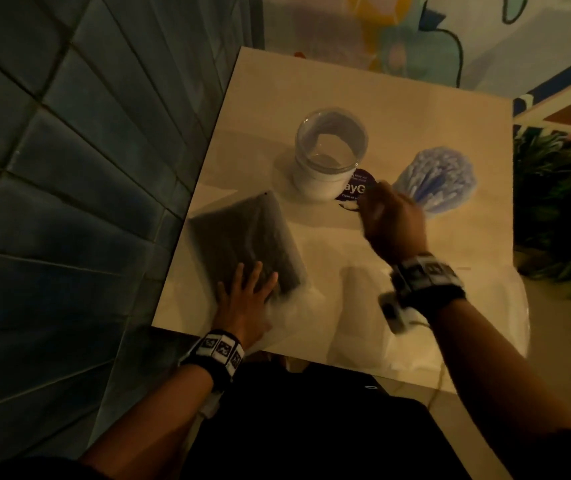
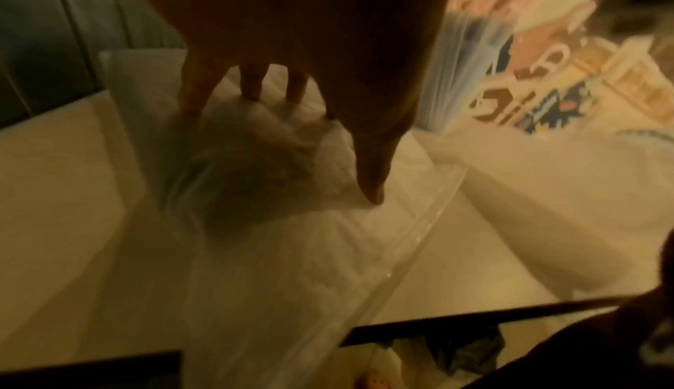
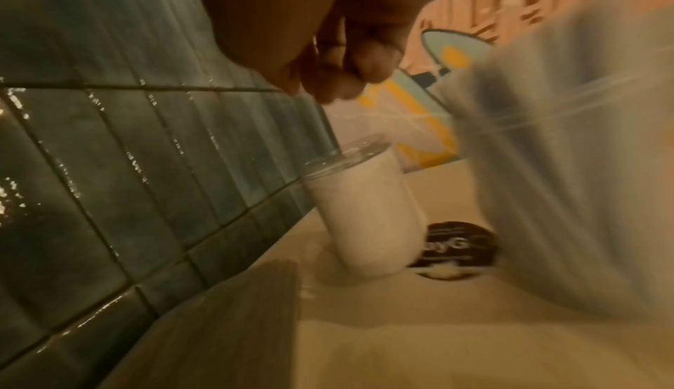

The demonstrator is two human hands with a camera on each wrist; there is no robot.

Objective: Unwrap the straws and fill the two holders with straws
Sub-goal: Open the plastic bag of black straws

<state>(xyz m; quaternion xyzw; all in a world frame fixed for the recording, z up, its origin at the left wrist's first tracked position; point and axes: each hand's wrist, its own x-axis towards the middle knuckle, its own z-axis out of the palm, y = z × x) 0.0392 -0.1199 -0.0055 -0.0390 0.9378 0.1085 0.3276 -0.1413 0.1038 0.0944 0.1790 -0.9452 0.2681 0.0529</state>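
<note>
Head view: left hand (image 1: 247, 299) lies flat at the near left of the table (image 1: 433, 140), fingers spread and straight on the near corner of a dark straw packet (image 1: 246, 242) in clear wrap; nothing gripped. Right hand (image 1: 393, 218) sits further out, blurred, fingers curled around the base of a bundle of pale blue straws (image 1: 434, 178) that fans up and away to the right. Glass holder (image 1: 329, 154) stands upright just left of that hand, no straws visible inside, touching a round dark sticker (image 1: 355, 190). Tiled wall (image 1: 69, 168) on the left.

Left wrist view: fingers (image 2: 251, 84) straight, tips down on crinkled clear plastic wrap (image 2: 291, 251); thumb extended.

Right wrist view: right hand fingers (image 3: 339, 78) clenched, blurred; blue straws (image 3: 565, 164) smear across the right. Holder (image 3: 368, 208) stands beside the wall, sticker (image 3: 459, 248) at its foot.
</note>
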